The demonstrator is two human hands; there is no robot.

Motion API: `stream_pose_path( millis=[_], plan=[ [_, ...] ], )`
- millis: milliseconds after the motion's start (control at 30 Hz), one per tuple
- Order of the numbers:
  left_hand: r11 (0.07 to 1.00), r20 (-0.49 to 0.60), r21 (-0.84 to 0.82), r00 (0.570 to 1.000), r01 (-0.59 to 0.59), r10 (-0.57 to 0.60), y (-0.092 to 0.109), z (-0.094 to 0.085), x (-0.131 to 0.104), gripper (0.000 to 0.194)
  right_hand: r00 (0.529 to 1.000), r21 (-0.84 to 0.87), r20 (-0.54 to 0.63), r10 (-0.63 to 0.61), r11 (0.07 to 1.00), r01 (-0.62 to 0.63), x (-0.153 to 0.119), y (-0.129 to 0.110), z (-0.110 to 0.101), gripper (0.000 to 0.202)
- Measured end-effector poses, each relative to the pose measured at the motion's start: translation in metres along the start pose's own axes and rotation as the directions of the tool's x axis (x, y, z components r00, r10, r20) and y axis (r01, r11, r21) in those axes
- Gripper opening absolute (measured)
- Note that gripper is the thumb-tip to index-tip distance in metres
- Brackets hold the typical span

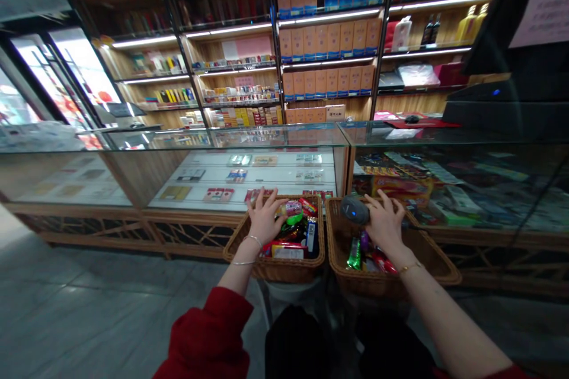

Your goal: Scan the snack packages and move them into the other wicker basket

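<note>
My left hand (264,219) reaches over the left wicker basket (240,243), fingers spread. Its thumb is close to a pink-and-green packaged item (292,213); I cannot tell if they touch. Red and dark snack packets, a blue-and-white packet (312,234) and a red packet with a white label (288,251) lie there. Above the right wicker basket (427,254), my right hand (386,225) has its fingers stretched apart. A dark grey rounded device (354,209) with a blue light is against its thumb side. Below lie a shiny green packet (354,253) and a red packet (383,262).
A glass display counter (231,136) with small boxes inside runs behind the baskets. Shelves of boxes and bottles (329,83) line the wall. A dark monitor (502,41) stands on the counter at right. My knees (296,337) are below the baskets, over grey floor tiles (98,308).
</note>
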State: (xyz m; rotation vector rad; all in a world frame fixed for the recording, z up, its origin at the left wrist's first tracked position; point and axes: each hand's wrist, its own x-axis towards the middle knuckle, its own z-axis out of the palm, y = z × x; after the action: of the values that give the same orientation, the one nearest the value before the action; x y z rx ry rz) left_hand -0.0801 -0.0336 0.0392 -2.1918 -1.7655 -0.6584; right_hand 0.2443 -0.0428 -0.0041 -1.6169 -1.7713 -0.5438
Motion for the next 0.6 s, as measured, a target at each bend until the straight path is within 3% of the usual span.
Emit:
stream_pose_path(
  millis=[200, 300, 433, 600],
  plan=[
    [0.997, 0.096, -0.003, 0.992, 0.082, -0.082, -0.037, -0.019, -0.019, 0.045, 1.000, -0.032, 0.019, -0.003, 0.999, 0.003, -0.003, 0.002, 0.001, 0.028],
    [0.975, 0.017, 0.015, 0.975, 0.223, -0.223, -0.049, -0.020, -0.024, 0.057, 1.000, -0.042, 0.010, 0.004, 0.999, -0.004, -0.004, 0.004, 0.003, 0.026],
    [0.941, -0.151, 0.058, 0.935, 0.334, -0.322, -0.046, -0.011, -0.024, 0.074, 1.000, -0.054, -0.001, -0.001, 0.999, 0.001, -0.007, 0.009, 0.008, 0.024],
    [0.944, -0.169, 0.071, 0.936, 0.323, -0.308, -0.028, 0.005, -0.019, 0.087, 1.000, -0.047, 0.004, 0.007, 0.999, -0.007, -0.013, 0.017, 0.012, 0.022]
  ],
)
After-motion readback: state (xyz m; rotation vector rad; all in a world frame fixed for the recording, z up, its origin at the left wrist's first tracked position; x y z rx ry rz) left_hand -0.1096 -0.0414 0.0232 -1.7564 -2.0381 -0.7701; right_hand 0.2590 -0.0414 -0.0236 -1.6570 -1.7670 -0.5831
